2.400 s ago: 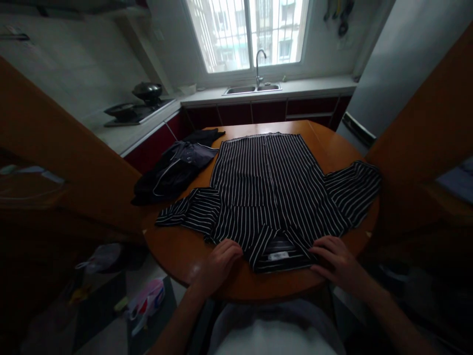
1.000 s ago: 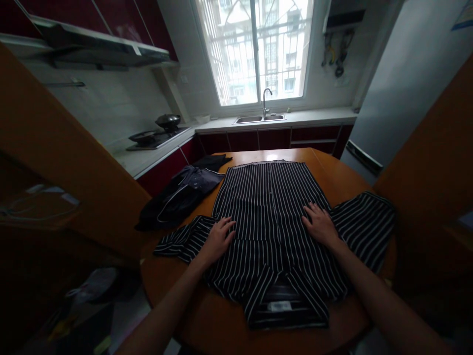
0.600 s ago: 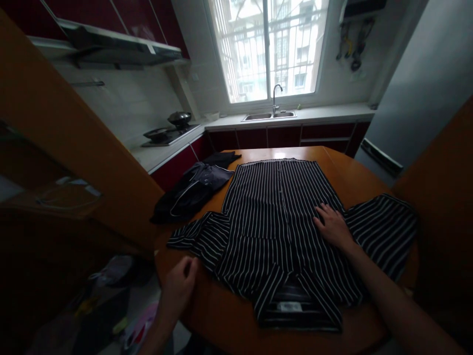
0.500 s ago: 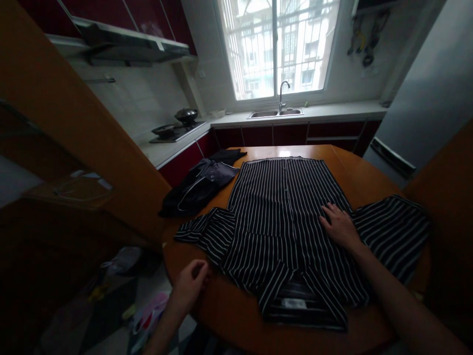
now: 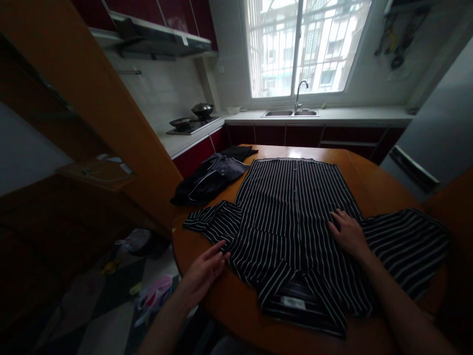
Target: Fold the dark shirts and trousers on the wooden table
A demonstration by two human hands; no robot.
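A black shirt with white stripes [image 5: 273,217] lies spread on the round wooden table [image 5: 377,182], its collar towards me and its hem at the far side. One sleeve reaches out to each side. My right hand [image 5: 348,231] rests flat on the right part of the shirt body, fingers loosely extended. Beside the left shoulder is my left hand [image 5: 207,271], fingers stretched out, the tips at the shirt's edge near the left sleeve. Whether those tips touch the cloth I cannot tell. A white label [image 5: 293,302] shows inside the collar.
Dark folded clothes [image 5: 210,177] lie at the table's far left. Beyond stand a stove with pans [image 5: 202,109] and a counter with a sink [image 5: 279,113]. A wooden post [image 5: 121,113] rises on the left. Bags and a pink item [image 5: 159,291] are on the tiled floor.
My left hand has moved forward to the shirt's left shoulder edge, and its curled fingers have opened out. My right hand stays on the shirt. The view has turned slightly left.
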